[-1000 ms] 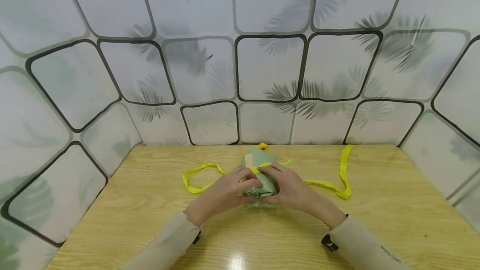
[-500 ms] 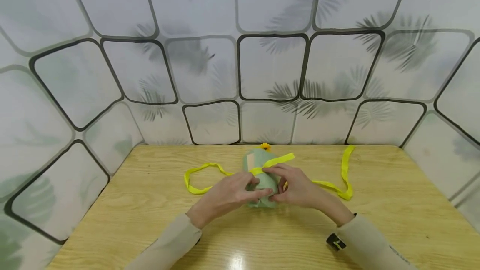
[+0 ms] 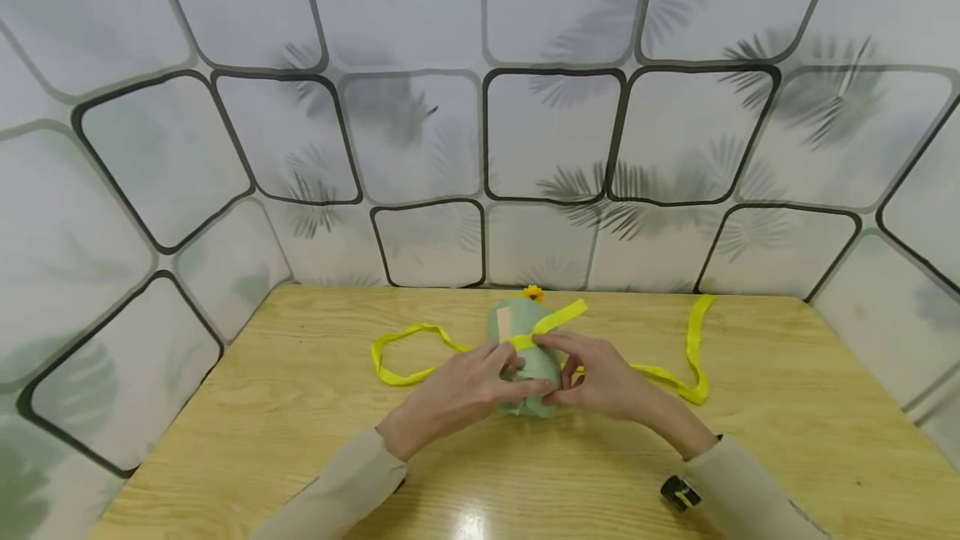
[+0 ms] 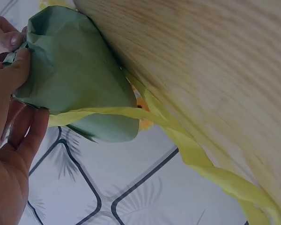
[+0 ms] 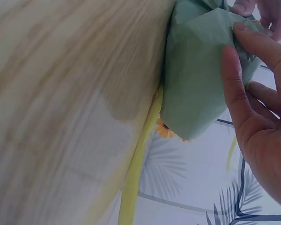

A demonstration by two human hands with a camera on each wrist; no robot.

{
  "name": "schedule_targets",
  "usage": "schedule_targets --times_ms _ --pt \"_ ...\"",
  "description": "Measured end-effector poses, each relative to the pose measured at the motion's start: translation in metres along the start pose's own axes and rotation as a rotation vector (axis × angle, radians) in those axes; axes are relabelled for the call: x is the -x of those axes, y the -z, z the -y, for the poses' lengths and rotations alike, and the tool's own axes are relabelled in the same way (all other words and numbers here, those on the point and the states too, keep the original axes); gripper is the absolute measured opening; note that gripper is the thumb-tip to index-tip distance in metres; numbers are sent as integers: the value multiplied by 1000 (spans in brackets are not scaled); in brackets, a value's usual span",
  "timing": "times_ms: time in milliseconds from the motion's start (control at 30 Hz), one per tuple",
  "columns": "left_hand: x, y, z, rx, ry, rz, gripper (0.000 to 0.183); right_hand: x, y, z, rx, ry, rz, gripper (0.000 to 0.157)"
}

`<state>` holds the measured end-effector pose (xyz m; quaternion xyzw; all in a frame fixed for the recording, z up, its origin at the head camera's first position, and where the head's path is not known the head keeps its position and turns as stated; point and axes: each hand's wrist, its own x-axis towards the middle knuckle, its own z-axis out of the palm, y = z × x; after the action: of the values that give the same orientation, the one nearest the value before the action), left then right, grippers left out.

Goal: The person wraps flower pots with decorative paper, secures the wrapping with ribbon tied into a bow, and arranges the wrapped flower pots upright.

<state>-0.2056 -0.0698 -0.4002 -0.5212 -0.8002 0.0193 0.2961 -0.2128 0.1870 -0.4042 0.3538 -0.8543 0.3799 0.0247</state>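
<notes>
A bouquet wrapped in green paper [image 3: 528, 313] lies on the table, an orange flower [image 3: 533, 292] showing past its far end. Yellow ribbon [image 3: 561, 317] crosses the wrap, its short end sticking up to the right. My left hand [image 3: 457, 377] grips the bouquet from the left, its thumb on the folded paper and its fingers by the ribbon. From the other side my right hand [image 3: 603, 373] holds the paper between fingers and thumb, one fingertip at the ribbon. In the left wrist view the gathered paper [image 4: 79, 65] is partly covered by both hands.
A long ribbon loop [image 3: 382, 372] lies left of the bouquet on the wooden table [image 3: 300, 440]. Another ribbon tail [image 3: 693, 348] runs right and back towards the table's far edge. A patterned cloth wall [image 3: 547, 140] stands behind.
The ribbon's short end has risen up and to the right of the bouquet. My right hand has shifted slightly right, and my left thumb has moved further across the paper.
</notes>
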Motion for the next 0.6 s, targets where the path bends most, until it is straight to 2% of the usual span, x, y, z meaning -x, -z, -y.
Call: schedule_targets --times_ms 133,267,467,600 --pt "-5 0 -1 43 37 22 42 2 -2 -1 -1 4 -23 69" --pt "-7 0 0 36 62 26 44 2 -5 0 2 19 -52 67" --pt "-9 -3 -1 71 95 -21 37 2 -7 0 4 -3 -66 67" --pt "-9 -4 -3 122 116 -49 34 4 -3 0 -14 -25 -24 71"
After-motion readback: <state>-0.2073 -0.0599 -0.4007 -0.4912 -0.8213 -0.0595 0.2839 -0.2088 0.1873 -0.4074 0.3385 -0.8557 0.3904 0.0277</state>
